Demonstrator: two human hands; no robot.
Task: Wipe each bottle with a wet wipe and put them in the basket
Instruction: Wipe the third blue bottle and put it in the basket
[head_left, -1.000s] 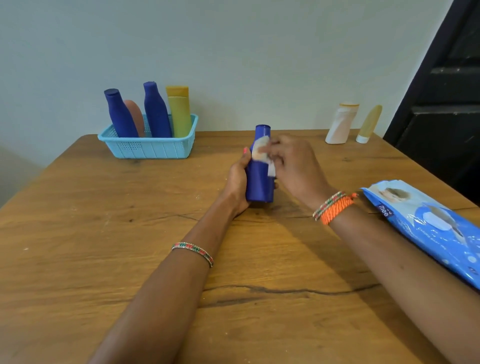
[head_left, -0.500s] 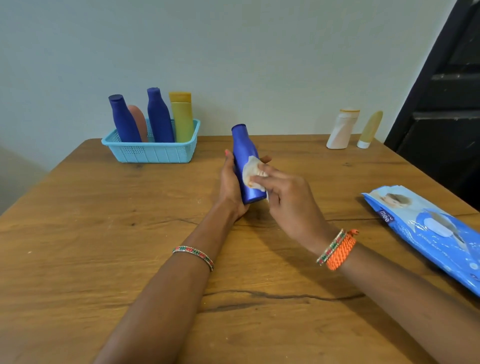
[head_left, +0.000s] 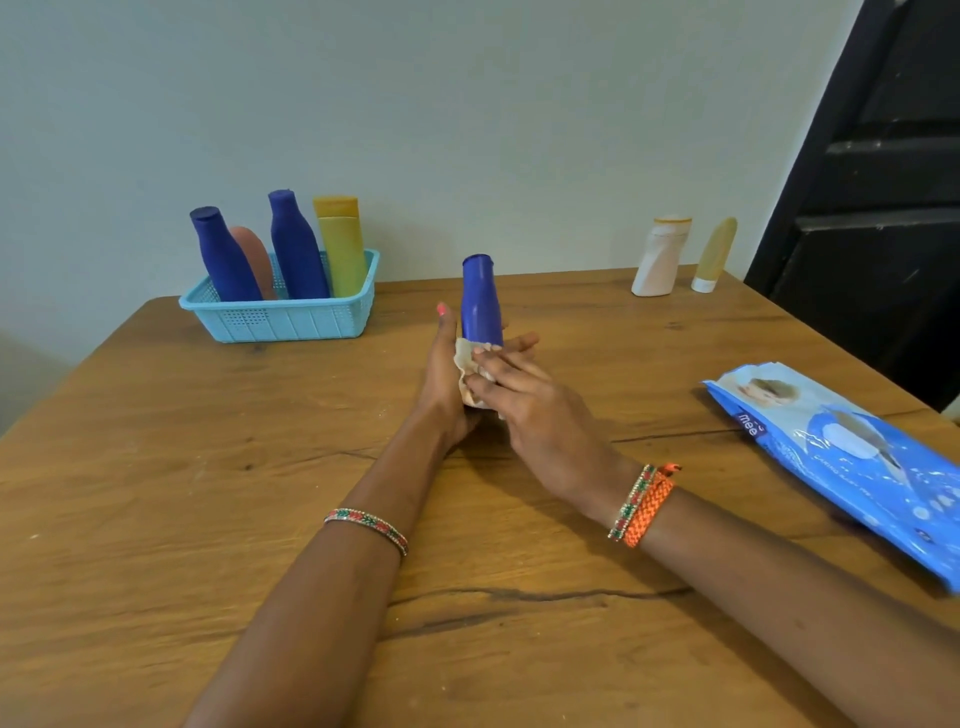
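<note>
While a smooth, matte dark-blue plastic bottle (head_left: 481, 301) with a flat cap is held upright above the middle of the wooden table (head_left: 156, 467), its lower body is gripped by the left hand (head_left: 445, 374). A crumpled whitish wet wipe (head_left: 466, 366) is pinched against the bottle's base by the right hand (head_left: 524, 410). Two matching blue bottles, a pink one and a yellow one are seen standing in the light-blue perforated plastic basket (head_left: 291, 317) at far left, well apart from the held bottle.

blue bottle (head_left: 481, 304) base hidden by hands, wipes pack (head_left: 852, 457) cut off
</note>
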